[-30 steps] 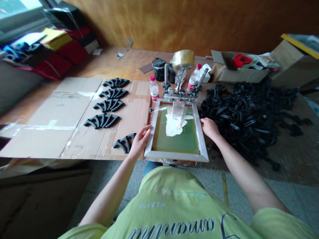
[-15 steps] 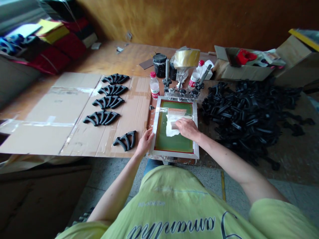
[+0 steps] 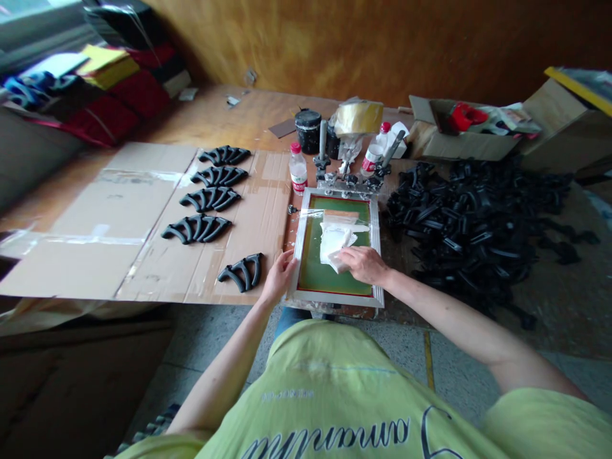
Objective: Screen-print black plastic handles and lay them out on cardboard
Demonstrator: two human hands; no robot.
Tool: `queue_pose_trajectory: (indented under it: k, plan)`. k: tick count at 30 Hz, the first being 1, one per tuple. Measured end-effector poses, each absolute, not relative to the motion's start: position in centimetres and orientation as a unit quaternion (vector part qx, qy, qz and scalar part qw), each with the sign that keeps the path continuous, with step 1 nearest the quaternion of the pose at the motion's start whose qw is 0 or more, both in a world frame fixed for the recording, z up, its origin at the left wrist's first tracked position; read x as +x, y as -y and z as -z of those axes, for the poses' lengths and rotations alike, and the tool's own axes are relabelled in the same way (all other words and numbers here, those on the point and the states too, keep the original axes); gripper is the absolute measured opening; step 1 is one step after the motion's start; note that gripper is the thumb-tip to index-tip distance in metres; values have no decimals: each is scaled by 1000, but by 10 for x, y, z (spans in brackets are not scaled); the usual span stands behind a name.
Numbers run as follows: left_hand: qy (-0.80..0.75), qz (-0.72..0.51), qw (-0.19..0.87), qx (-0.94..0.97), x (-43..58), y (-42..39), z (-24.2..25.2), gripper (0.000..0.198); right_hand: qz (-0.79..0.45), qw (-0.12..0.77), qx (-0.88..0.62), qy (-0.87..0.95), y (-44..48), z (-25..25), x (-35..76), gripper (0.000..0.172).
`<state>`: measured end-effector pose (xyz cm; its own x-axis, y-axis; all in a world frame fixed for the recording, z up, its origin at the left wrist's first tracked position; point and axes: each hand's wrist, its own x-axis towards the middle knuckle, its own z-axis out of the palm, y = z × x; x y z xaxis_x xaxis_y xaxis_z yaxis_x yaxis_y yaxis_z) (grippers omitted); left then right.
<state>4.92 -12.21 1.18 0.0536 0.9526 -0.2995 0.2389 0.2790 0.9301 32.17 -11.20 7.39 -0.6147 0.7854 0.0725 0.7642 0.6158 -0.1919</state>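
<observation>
At the front edge of the table, the frame is touched by the left hand, finger grip unclear. White cloth on its screen is pinched in the right hand.

The left hand touches the left side of a grey frame with a green sheet in it. The right hand pinches the near end of a crumpled white thing over the green. On the left, black curvy pieces sit on flat cardboard. A red-capped bottle stands behind. A big black heap lies on the right.
</observation>
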Motion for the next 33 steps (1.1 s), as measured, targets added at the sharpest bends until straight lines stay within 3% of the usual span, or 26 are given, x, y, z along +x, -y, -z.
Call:
queue_pose_trajectory:
  k: [3,8,13,17,21,24,26,29,33]
  plan:
    - [-592,-342,546,484,48,122,-22,61,-84,115,-488,861,96,-86,320,18]
    - [-566,-361,580,461,46,119,-67,66,-51,182,-585,788,36,-128,330,56]
    - [-514,-483,529,472,62,96,-131,52,-22,268,-677,685,15,-140,406,48]
    - [-448,-584,473,484,85,57,-181,51,-70,183,-718,668,47,-103,425,45]
    - [-421,-591,474,498,100,29,-210,46,-100,87,-639,757,84,-56,376,34]
    - [-438,-602,469,476,105,43,-193,47,-81,24,-631,771,95,-43,340,23]
    - [-470,-536,530,460,108,70,-162,53,-99,15,-663,742,100,-46,323,21]
    - [-515,-293,697,405,116,120,-107,61,-116,65,-682,719,113,-56,293,25]
    - [-532,-333,719,298,113,157,-63,59,-119,137,-543,820,137,-66,261,19]
